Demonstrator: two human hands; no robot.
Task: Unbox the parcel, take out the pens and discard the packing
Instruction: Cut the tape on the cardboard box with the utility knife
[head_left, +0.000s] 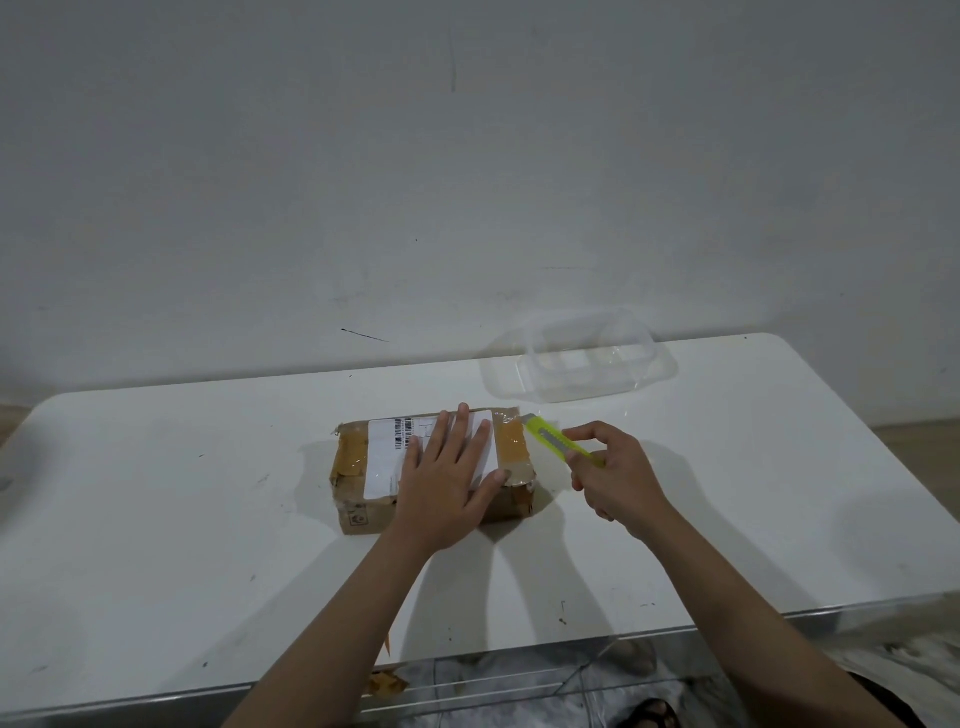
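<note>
A taped brown cardboard parcel with a white shipping label lies in the middle of the white table. My left hand rests flat on its top, fingers spread. My right hand grips a yellow-green utility knife, whose tip touches the parcel's far right top corner. The parcel is closed; no pens are visible.
A clear plastic container with its lid under it stands at the table's back right, near the wall. Scraps of brown tape lie below the table's front edge. A foot in a sandal shows on the floor.
</note>
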